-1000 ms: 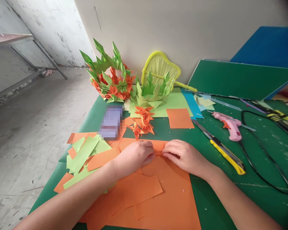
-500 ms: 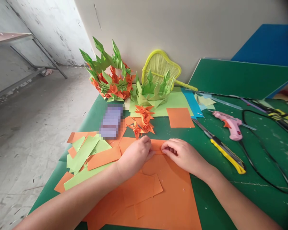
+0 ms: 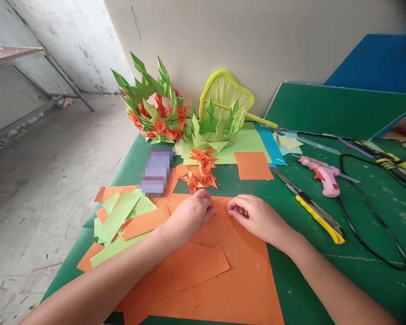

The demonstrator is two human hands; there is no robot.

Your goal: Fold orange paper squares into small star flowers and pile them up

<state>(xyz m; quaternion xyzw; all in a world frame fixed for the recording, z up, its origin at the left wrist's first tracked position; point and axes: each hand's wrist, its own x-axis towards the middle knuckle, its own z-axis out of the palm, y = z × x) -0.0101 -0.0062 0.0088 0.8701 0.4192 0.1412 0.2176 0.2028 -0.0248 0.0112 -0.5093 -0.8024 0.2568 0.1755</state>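
Observation:
A small folded piece of orange paper point(image 3: 221, 212) spans the gap between my two hands. My left hand point(image 3: 188, 215) pinches its left end, the fingers curled and partly hiding it. At the other end my right hand point(image 3: 259, 216) has thumb and forefinger closed on the paper. Beneath both hands lies a large orange sheet point(image 3: 246, 280) with loose orange pieces point(image 3: 203, 264) on it. Several orange origami flowers point(image 3: 205, 168) sit just beyond my hands, and an orange paper square point(image 3: 253, 165) lies to their right.
Green and orange scraps point(image 3: 120, 221) and a blurred phone point(image 3: 156, 170) lie left. A green paper crown point(image 3: 218, 128) and a green-orange one point(image 3: 154, 113) stand behind. On the right are a box cutter point(image 3: 320, 219) and a pink glue gun point(image 3: 325, 176) with its cord.
My left hand has shifted slightly, its fingers a little more apart from the sheet's middle. The pinch on the folded paper stays, and the other things keep their places.

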